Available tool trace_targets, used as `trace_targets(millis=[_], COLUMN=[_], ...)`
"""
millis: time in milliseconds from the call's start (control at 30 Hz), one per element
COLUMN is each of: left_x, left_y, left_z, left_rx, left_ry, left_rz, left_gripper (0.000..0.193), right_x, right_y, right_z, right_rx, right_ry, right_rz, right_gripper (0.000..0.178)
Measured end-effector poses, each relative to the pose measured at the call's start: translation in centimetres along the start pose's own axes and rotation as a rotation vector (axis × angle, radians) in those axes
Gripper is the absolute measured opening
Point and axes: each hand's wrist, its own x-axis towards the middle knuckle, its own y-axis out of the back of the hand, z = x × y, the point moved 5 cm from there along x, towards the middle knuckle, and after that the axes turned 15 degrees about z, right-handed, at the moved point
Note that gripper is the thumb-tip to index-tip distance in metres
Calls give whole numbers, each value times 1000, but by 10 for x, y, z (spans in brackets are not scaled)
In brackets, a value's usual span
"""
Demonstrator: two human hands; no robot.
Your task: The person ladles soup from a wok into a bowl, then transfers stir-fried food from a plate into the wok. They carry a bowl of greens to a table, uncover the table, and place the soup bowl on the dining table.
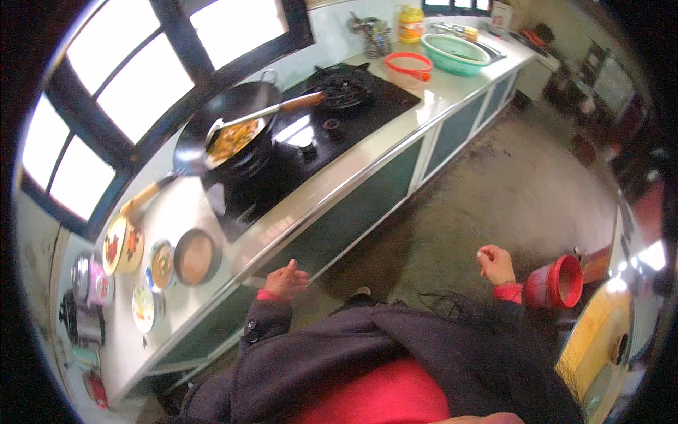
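Observation:
My left hand [287, 280] is held out beside the counter's front edge, fingers stretched, with nothing in it. On the other side, my right hand [496, 263] is curled into a loose fist over the floor; no object shows in it. It is nearest to a red bucket [544, 286]. A dark wok [189, 145] with cooked food [233, 140] in it sits on the black gas stove [339, 131]. Across the wok lies a metal turner with a wooden handle [302, 102]. Neither hand touches the wok or the turner.
On the counter's near left stand a dark round pan [197, 256], several bowls and a lidded pot [81, 318]. Farther right are a red-rimmed basket [409, 65], a green basin [455, 56] and a yellow jug [410, 25]. A yellow round-edged surface [600, 321] stands at my right.

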Motion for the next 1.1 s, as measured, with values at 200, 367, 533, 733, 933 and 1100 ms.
trace_targets(millis=[200, 367, 533, 733, 933, 1100], left_x=[55, 115, 179, 226, 274, 278], left_y=[-166, -286, -407, -587, -828, -1030], left_z=[94, 170, 209, 247, 255, 303], left_rx=[137, 230, 359, 296, 225, 39], left_ry=[-230, -210, -200, -341, -383, -374], left_rz=[-385, -428, -542, -682, -627, -428], left_gripper=[28, 32, 22, 21, 20, 17], right_x=[58, 134, 214, 337, 509, 680], right_y=[36, 55, 42, 106, 223, 364], right_z=[35, 27, 66, 134, 245, 281], right_rx=[-84, -120, -72, -155, -169, -292], right_ry=[-183, -216, -404, -411, -362, -297], right_rz=[79, 249, 245, 300, 366, 382], right_gripper=[17, 16, 16, 20, 23, 18])
